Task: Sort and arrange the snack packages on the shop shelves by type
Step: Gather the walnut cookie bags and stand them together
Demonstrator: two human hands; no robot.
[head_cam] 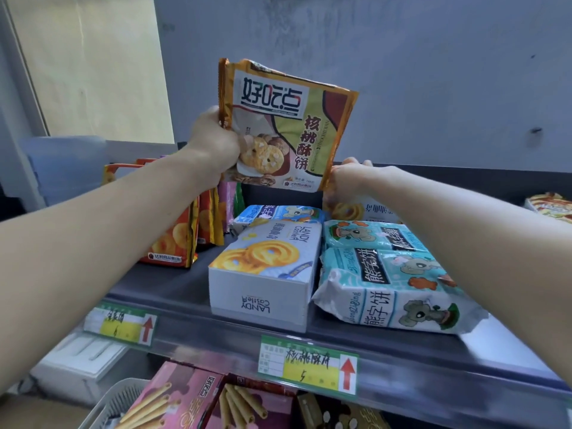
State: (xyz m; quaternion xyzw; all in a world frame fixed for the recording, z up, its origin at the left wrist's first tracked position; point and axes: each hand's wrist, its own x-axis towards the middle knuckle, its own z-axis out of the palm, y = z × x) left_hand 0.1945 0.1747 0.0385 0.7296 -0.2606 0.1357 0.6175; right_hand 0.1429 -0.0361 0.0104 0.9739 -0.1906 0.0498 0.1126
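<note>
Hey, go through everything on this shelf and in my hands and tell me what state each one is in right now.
walnut cookie packet: sealed, held upright above the shelf.
left hand: grips the packet's left edge.
right hand: pinches its lower right corner.
Landy Castle box: closed, lying flat on the shelf.
bear biscuit bags: sealed, lying flat, one behind another.
orange packets: standing upright at the left.
</note>
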